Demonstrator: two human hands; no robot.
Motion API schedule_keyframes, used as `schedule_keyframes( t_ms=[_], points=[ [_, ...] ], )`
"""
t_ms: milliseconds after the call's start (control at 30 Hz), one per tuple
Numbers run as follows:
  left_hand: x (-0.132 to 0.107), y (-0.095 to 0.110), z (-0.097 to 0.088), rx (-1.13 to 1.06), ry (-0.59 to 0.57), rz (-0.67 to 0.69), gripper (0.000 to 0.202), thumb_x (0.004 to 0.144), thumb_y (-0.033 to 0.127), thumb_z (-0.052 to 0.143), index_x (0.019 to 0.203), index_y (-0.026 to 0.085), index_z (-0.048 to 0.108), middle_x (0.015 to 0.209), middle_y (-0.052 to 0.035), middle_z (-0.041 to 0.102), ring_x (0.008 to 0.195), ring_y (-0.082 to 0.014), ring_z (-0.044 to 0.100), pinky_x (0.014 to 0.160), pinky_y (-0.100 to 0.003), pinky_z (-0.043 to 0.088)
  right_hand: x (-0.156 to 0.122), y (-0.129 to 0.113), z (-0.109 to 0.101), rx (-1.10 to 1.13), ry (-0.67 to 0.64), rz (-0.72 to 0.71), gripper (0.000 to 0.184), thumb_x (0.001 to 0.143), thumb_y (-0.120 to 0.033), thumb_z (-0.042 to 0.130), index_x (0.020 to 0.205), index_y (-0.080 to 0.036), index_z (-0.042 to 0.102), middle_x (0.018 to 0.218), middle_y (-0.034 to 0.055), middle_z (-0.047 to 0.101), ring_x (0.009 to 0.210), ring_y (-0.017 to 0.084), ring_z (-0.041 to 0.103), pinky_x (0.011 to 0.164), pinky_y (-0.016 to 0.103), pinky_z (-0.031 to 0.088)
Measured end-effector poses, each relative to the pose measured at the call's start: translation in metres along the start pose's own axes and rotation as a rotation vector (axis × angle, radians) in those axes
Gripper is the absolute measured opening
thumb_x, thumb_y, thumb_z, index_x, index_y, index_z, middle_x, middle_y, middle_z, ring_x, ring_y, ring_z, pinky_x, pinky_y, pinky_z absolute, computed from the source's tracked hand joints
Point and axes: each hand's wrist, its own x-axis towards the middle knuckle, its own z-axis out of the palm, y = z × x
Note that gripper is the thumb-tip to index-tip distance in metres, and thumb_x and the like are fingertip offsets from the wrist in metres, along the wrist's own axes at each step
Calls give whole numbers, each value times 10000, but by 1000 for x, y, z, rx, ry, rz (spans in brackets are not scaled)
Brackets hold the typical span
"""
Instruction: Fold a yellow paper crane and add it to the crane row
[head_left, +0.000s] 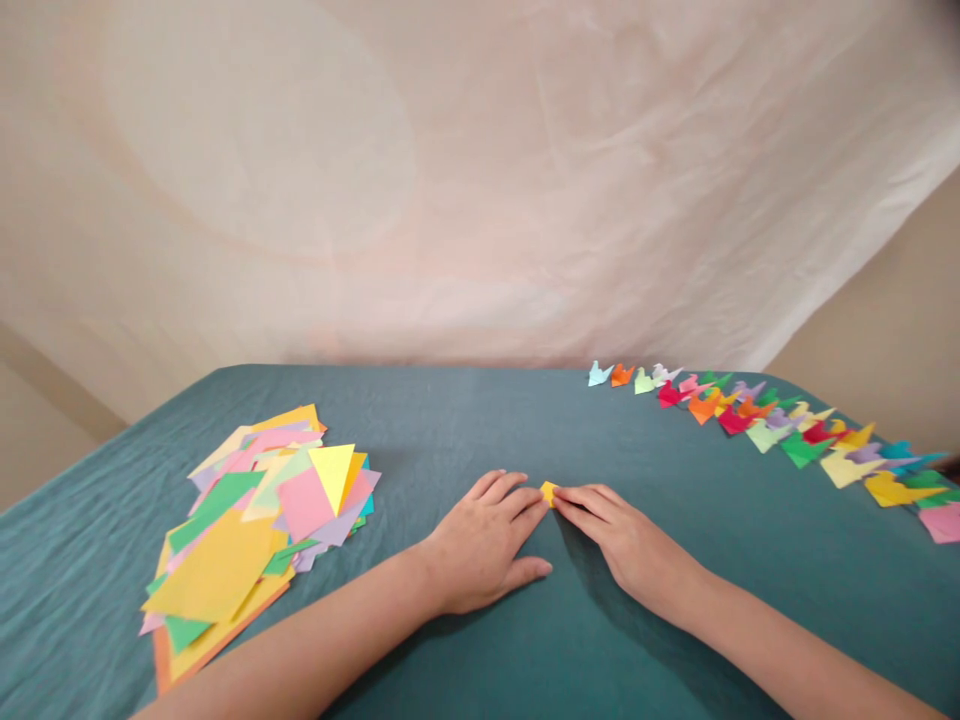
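Observation:
A small folded piece of yellow paper (549, 492) lies on the green-blue cloth between my hands. My left hand (487, 545) rests flat to its left, fingers stretched and thumb apart, with a fingertip at the paper's left edge. From the right, my right hand (626, 540) has its fingers pressed together on the paper's right side, its thumb mostly hidden. Only a small pointed part of the yellow paper shows between the fingertips.
A loose pile of coloured paper sheets (217, 560) lies on the left, a folded light-yellow piece (332, 470) on top. Several folded paper birds (805, 448) line the right side of the covered table (450, 410). A pale cloth (480, 200) hangs behind.

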Motion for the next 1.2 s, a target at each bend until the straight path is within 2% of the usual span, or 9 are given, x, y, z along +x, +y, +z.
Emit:
schedule_keyframes(
  t_ms=[233, 533, 900, 1100, 1200],
  points=[
    [0, -1, 0, 12, -9, 6, 543, 887, 532, 395, 1303, 185, 412, 1294, -69, 476, 1259, -251, 335, 1077, -402, 191, 1, -2, -1, -33, -8, -1, 469, 831, -44, 417, 1287, -140, 476, 1229, 126, 534, 1118, 217, 470, 956, 395, 450],
    [1, -2, 0, 25, 6, 9, 523, 890, 526, 394, 1287, 187, 431, 1271, -62, 495, 1260, -247, 334, 1081, -398, 184, 3, -5, -3, -63, -14, 8, 520, 811, -24, 398, 1315, -151, 436, 1213, 122, 543, 1079, 221, 490, 932, 416, 464],
    [1, -3, 4, 22, 21, 13, 537, 888, 528, 396, 1308, 194, 410, 1270, -71, 493, 1251, -247, 346, 1076, -404, 194, 6, -9, -4, -99, 5, -6, 490, 800, 6, 381, 1252, -140, 501, 1163, 122, 558, 1051, 218, 502, 914, 397, 476],
    [-1, -3, 3, 19, 23, 17, 492, 891, 485, 429, 1297, 206, 425, 1255, -53, 501, 1259, -241, 334, 1084, -404, 200, 7, -7, -3, -93, -8, -9, 464, 800, -4, 405, 1235, -122, 518, 1150, 130, 559, 1025, 222, 505, 908, 393, 476],
    [-3, -1, -1, 37, 34, 42, 404, 897, 433, 452, 1241, 223, 484, 1258, -49, 499, 1270, -240, 321, 1088, -409, 199, 9, -7, -4, -94, 3, -9, 449, 801, -7, 410, 1214, -126, 537, 1132, 129, 570, 1017, 224, 510, 895, 395, 483]
  ],
)
